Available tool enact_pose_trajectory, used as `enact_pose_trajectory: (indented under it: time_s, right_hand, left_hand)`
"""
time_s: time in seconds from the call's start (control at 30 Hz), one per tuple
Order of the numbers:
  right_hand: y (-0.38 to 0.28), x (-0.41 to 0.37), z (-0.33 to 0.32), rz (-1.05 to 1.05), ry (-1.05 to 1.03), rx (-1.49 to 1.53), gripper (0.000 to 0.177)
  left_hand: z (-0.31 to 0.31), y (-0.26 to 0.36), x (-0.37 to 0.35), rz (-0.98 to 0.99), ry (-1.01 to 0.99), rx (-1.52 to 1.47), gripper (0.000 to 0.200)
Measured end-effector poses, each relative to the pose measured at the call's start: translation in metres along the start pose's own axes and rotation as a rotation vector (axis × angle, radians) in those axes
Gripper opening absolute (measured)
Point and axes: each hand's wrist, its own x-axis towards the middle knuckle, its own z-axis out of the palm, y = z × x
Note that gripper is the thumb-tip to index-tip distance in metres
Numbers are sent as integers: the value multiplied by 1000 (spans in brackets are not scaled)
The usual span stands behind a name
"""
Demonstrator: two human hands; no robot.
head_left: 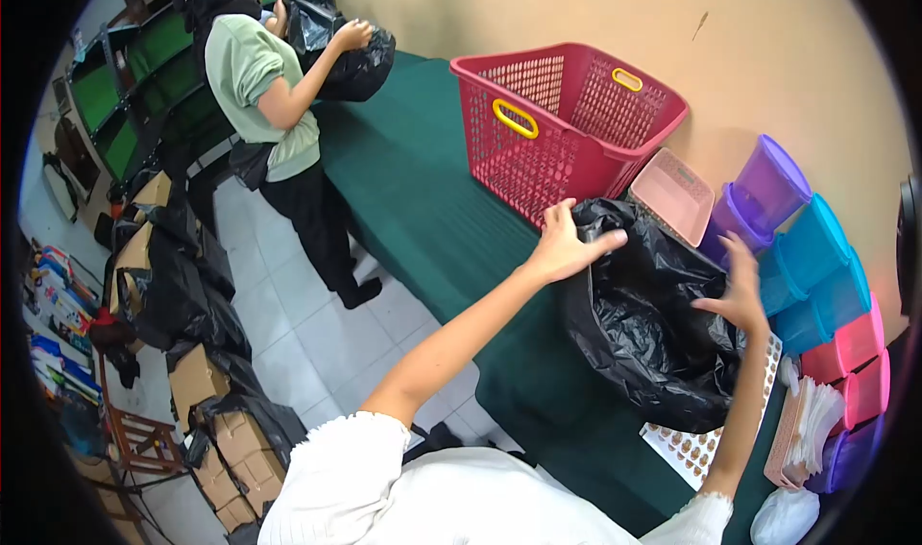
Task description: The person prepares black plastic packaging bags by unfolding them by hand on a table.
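A black plastic bag (639, 339) stands on the green-covered table in front of me, its mouth spread wide and its inside showing. At its far left rim is my left hand (569, 247), thumb stretched out over the edge and fingers apart. My right hand (738, 290) hovers by the right side of the rim, slightly blurred, with its fingers spread. Neither hand grips anything that I can see. Partly under the bag lies a sheet of round brown stickers (687, 449).
Behind the bag stand a red basket (519, 161) and a pink tray (677, 194). Purple (773, 180), teal (816, 247) and pink tubs (860, 339) line the wall side. A co-worker (264, 94) holds another black bag (360, 65). Cardboard boxes (240, 449) sit on the floor at left.
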Motion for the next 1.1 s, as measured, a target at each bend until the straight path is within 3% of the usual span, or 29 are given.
enact_pose_trajectory:
  time_s: [0.07,0.13,0.2,0.27,0.37,0.47,0.53,0.63,0.73,0.8,0.83,0.9,0.97,1.0,1.07,1.1]
  right_hand:
    - [22,39,54,-150,-159,-75,117]
    - [9,66,95,-38,-342,-105,125]
    - [-10,74,124,-36,-381,-259,123]
    - [0,84,150,-64,-428,-237,108]
    - [32,93,144,-71,-273,-284,46]
    - [40,94,107,-38,-158,-106,34]
    - [15,80,68,-126,-60,-77,31]
    - [-39,40,-4,-299,186,-8,24]
    - [-70,-18,-51,-368,305,4,28]
    - [-75,-61,-76,-347,132,62,41]
    - [-71,-82,-80,-440,115,129,44]
    - [-63,-126,-71,-564,145,353,35]
    - [-62,-168,-39,-623,2,716,21]
    - [-64,-185,-22,-647,-51,821,17]
    - [-73,-215,22,-472,-204,1083,13]
    - [-72,-221,40,-331,-270,1146,15]
  left_hand:
    - [4,9,4,-32,-149,246,100]
    - [6,-2,7,20,-170,286,88]
    - [1,-9,1,44,-180,335,64]
    - [-10,-13,-15,92,-120,319,52]
    - [-31,-28,-47,148,-52,191,54]
    - [-39,-18,-84,24,-100,149,64]
    - [-28,3,-110,82,-49,441,86]
    - [-5,47,-139,273,164,497,119]
    - [26,60,-152,350,406,428,92]
    - [41,39,-163,373,595,366,64]
    - [44,29,-171,426,677,359,55]
    - [54,6,-195,435,807,285,46]
    - [63,-19,-220,310,877,240,37]
    - [67,-26,-232,224,859,306,46]
    - [78,-53,-250,98,1060,287,52]
    - [83,-72,-265,95,1045,299,52]
